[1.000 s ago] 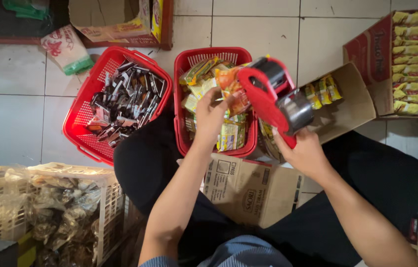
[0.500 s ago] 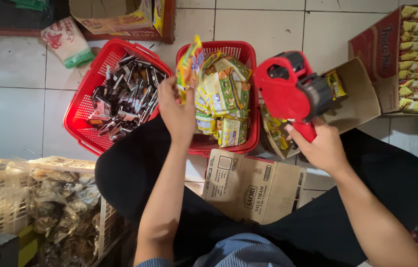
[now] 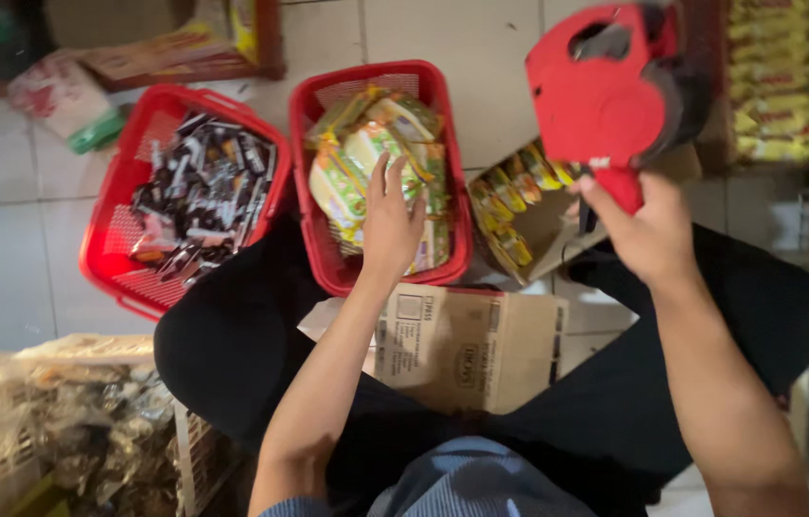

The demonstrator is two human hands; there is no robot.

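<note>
Grip right: right hand (image 3: 648, 230) wrapped tight round the handle of a red price-label gun (image 3: 605, 96), gun raised high, its round body above the fist
Grip left: left hand (image 3: 390, 225) flat, fingers (image 3: 380, 182) spread, palm down on the yellow-green snack packets (image 3: 366, 158); not closed round any packet, just pressing on top
Label gun place: upper right of view, over the open cardboard box (image 3: 529, 230), well apart from the left hand; somewhat blurred
Packets place: piled in the middle red basket (image 3: 447, 172), filling most of it, some leaning on the far wall
Left basket: second red basket (image 3: 112, 211) just beside the middle one, rims nearly touching, holds dark wrapped sachets (image 3: 199, 196), loose heap
Box by right hand: open cardboard box, tilted, small yellow packs (image 3: 524, 182) lined along its near side, touching the middle basket's right wall
Lap: flattened brown carton (image 3: 466, 349) lying across the person's black trousers (image 3: 232, 345), just below the middle basket
Far right: shelf carton with rows of yellow packets (image 3: 787, 86), blurred
Top left: pink-white bag (image 3: 60, 96) with a green end on the white tile floor (image 3: 2, 249); cardboard tray (image 3: 184, 48) beside it
Bottom left: white crate (image 3: 2, 450) with clear-wrapped goods, contents hard to tell
Pose: person seated, legs spread, both baskets between the knees
</note>
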